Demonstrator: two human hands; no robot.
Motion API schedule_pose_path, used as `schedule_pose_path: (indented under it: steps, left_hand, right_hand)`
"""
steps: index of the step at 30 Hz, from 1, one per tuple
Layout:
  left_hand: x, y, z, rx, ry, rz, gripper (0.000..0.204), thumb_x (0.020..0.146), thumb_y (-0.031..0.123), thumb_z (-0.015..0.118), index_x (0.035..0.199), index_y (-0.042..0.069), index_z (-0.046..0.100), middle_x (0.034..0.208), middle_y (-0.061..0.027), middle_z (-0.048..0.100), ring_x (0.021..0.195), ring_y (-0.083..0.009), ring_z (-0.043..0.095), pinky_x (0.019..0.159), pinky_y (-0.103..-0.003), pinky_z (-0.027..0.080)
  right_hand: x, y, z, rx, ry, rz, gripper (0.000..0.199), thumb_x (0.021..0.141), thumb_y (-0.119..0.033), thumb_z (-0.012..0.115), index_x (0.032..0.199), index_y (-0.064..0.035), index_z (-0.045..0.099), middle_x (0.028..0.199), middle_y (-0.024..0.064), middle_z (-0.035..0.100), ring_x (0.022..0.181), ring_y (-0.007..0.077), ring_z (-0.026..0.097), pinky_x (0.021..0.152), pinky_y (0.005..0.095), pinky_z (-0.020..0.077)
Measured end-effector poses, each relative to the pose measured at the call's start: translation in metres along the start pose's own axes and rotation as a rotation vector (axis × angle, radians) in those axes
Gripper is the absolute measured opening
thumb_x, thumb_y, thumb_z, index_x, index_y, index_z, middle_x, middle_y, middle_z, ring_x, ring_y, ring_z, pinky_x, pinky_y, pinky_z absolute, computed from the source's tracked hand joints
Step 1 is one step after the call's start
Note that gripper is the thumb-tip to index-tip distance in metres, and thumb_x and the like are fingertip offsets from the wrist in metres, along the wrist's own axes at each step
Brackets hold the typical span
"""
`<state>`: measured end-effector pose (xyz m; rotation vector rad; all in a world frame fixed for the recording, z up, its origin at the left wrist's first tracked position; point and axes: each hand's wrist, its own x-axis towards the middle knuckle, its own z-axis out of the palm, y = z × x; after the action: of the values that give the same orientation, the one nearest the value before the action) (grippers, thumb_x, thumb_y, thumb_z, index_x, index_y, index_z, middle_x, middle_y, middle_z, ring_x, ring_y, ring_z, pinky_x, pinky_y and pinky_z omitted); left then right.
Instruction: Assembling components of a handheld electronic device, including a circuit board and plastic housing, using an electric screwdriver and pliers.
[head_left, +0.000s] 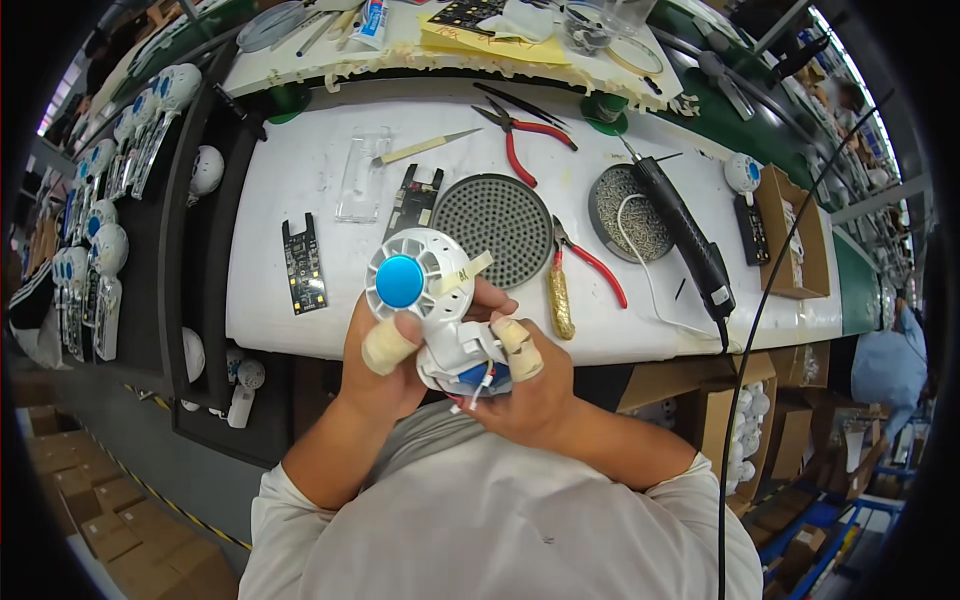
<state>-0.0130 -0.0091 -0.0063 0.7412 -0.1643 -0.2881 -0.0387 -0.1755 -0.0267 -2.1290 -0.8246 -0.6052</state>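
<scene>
Both hands hold a white handheld fan (450, 342) above the near edge of the table. Its round head has a blue centre disc (400, 281), and a strip of cream tape (466, 272) sticks out from its side. My left hand (384, 368) is closed on the fan's left side, its thumb wrapped in tape. My right hand (535, 392) grips the lower body, its taped thumb beside a white part. Low on the body, a blue piece (482, 375) and thin wires show. Fingers behind the fan are partly hidden.
Circuit boards (304, 265), a perforated dark round mat (495, 230), red-handled pliers (518, 135), cutters (590, 262), a dish of screws (632, 215) and a black electric screwdriver (688, 240) lie ahead. An open carton (800, 235) stands right; more fans (108, 245) line the left rack.
</scene>
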Motion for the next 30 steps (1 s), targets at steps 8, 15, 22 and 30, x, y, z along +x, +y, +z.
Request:
schedule_pose_path:
  steps: [8, 15, 22, 30]
  left_hand:
    - [0.003, 0.008, 0.008, 0.399, 0.022, 0.264, 0.085, 0.072, 0.030, 0.080, 0.135, -0.002, 0.032, 0.110, -0.0215, 0.060, 0.098, -0.0329, 0.066, 0.087, -0.046, 0.055]
    - [0.010, 0.005, 0.008, 0.222, 0.123, 0.167, 0.087, 0.072, 0.026, 0.077, 0.139, 0.000, 0.028, 0.112, -0.0243, 0.058, 0.090, -0.0366, 0.068, 0.082, -0.048, 0.057]
    - [0.001, 0.007, -0.011, 0.616, 0.211, 0.327, 0.078, 0.081, 0.017, 0.073, 0.142, 0.002, 0.027, 0.119, -0.0157, 0.055, 0.109, -0.0227, 0.059, 0.095, -0.037, 0.049]
    - [-0.040, 0.006, -0.026, 0.492, 0.174, -0.038, 0.049, 0.088, 0.019, 0.067, 0.128, -0.001, 0.046, 0.109, -0.0096, 0.061, 0.104, -0.0159, 0.058, 0.089, -0.031, 0.048]
  right_hand:
    - [-0.002, -0.012, -0.012, -0.038, -0.164, 0.206, 0.083, 0.060, -0.016, 0.081, 0.130, 0.0047, 0.041, 0.095, 0.0203, 0.060, 0.073, 0.0348, 0.063, 0.059, 0.0393, 0.0520]
    - [-0.011, -0.013, -0.003, -0.045, -0.098, 0.200, 0.078, 0.063, -0.017, 0.079, 0.126, 0.0114, 0.041, 0.095, 0.0228, 0.059, 0.072, 0.0350, 0.063, 0.059, 0.0392, 0.0519]
    - [-0.004, -0.016, -0.003, -0.047, -0.151, 0.235, 0.074, 0.066, -0.018, 0.079, 0.124, 0.0122, 0.043, 0.097, 0.0242, 0.059, 0.074, 0.0353, 0.064, 0.060, 0.0385, 0.0519]
    - [0.028, -0.031, 0.004, 0.136, -0.139, 0.183, 0.061, 0.072, -0.019, 0.076, 0.119, 0.0090, 0.049, 0.098, 0.0224, 0.059, 0.081, 0.0375, 0.061, 0.065, 0.0410, 0.0514]
